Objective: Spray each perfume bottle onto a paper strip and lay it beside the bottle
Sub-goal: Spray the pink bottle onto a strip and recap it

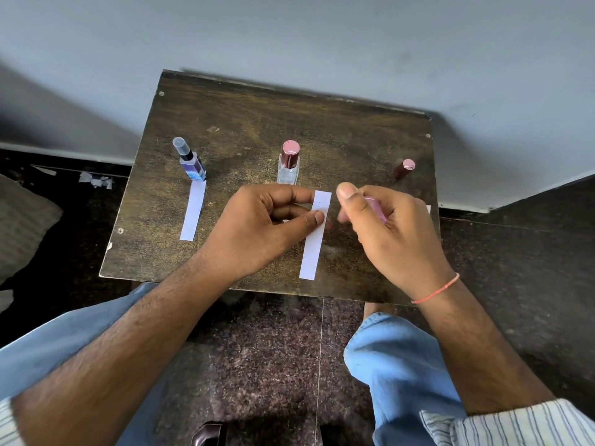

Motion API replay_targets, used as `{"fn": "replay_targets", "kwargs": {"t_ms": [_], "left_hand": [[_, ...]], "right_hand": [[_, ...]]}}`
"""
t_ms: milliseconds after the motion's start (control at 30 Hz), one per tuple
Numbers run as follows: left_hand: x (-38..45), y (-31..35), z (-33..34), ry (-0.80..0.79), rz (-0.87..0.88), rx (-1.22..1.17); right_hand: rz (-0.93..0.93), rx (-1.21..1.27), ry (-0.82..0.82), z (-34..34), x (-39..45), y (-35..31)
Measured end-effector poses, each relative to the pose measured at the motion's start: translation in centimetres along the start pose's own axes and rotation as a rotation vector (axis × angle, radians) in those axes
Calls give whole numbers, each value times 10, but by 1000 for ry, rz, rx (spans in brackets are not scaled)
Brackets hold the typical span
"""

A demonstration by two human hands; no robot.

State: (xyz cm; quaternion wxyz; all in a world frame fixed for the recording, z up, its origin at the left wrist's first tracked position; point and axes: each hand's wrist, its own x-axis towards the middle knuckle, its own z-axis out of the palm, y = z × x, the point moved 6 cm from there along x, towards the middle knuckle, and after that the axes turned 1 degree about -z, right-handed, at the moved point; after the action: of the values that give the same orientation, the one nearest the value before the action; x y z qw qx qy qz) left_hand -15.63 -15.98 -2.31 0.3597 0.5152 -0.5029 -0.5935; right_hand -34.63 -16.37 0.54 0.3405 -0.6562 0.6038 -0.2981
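— What have you got in each hand?
— My left hand (257,226) pinches a white paper strip (315,235) upright; my right hand (391,226) grips a small pink spray bottle (376,208), just right of it.
— And behind?
— Blue bottle (190,162) far left, touching its laid strip (193,210).

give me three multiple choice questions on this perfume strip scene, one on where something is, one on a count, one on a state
1. Where does the loose paper strip lie?
A. in front of the blue bottle
B. on the floor
C. under the right hand

2. How many bottles stand on the table?
A. two
B. four
C. five

3. What is the left hand doing?
A. resting flat on the table
B. pinching a paper strip
C. lifting a cap

Answers:
1 A, the strip runs from that bottle's base toward the person.
2 A, the blue bottle and the pink-capped clear bottle stand there.
3 B, thumb and fingers hold the strip near the right hand, which grips a pink bottle.
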Motion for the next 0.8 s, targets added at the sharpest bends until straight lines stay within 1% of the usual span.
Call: {"fn": "replay_targets", "kwargs": {"t_ms": [200,333,500,633,800], "left_hand": [[-1,0,1,2,9,-8],[-1,0,1,4,9,-2],[-2,1,0,-1,18,3],[-1,0,0,-7,22,19],[0,-3,0,-16,16,30]], "right_hand": [[-27,-59,61,1,-2,-2],[-9,-55,61,0,-1,-3],[13,10,16,3,-1,-1],[4,-14,-3,5,-1,-2],[78,4,-74,9,0,4]]}}
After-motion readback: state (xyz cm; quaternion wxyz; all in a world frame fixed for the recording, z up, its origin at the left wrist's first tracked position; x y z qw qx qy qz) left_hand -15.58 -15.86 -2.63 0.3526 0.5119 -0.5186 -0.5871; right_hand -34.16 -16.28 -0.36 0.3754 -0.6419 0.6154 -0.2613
